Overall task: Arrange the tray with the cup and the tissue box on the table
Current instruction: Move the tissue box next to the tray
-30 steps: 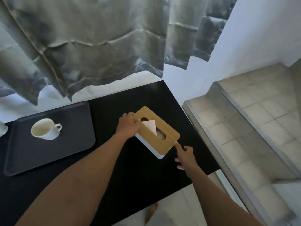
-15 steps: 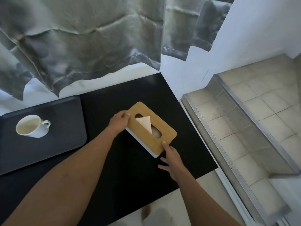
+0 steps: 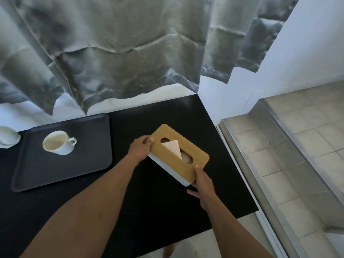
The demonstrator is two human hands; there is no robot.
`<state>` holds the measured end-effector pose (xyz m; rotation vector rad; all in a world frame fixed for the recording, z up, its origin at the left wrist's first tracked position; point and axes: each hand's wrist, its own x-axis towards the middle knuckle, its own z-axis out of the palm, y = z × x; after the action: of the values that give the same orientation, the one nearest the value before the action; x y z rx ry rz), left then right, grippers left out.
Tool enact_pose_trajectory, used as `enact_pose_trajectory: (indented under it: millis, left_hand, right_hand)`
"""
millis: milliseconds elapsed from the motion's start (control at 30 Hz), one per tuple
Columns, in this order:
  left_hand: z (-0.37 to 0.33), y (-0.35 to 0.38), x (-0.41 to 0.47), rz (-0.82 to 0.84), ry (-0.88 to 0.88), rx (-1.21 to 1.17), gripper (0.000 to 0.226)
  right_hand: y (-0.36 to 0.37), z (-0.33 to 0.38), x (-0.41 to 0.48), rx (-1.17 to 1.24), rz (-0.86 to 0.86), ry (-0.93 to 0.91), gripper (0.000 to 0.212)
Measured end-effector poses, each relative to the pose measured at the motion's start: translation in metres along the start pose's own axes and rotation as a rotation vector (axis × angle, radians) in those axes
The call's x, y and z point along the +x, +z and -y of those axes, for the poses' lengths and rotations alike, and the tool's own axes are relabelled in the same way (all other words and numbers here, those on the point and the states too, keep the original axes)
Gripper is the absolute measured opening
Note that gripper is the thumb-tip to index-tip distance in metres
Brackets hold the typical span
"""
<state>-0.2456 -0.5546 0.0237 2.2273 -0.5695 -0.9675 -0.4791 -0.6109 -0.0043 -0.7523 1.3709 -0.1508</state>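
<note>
Tissue box (image 3: 178, 155) gripped by both hands, tray (image 3: 61, 164) with cup (image 3: 57, 142) left

Both forearms bare, reaching forward; left hand (image 3: 141, 149) curled, thumb on top; right hand (image 3: 202, 181) fingers bent, thumb up

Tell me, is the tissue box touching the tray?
Apart. The head view shows bare black table between the tissue box and the tray.
</note>
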Motion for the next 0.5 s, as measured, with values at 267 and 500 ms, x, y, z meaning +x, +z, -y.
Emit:
enact_pose_trajectory:
  millis: [267,500]
  left_hand:
    - [0.029,-0.039,-0.013,-0.075,-0.016,-0.081,0.044]
    - [0.052,-0.061,-0.015,-0.120,-0.086,-0.205,0.044]
  right_hand:
    - [0.036,0.041,0.014,-0.086,0.001,-0.091,0.059]
    - [0.076,0.069,0.032,-0.206,0.002,-0.209,0.055]
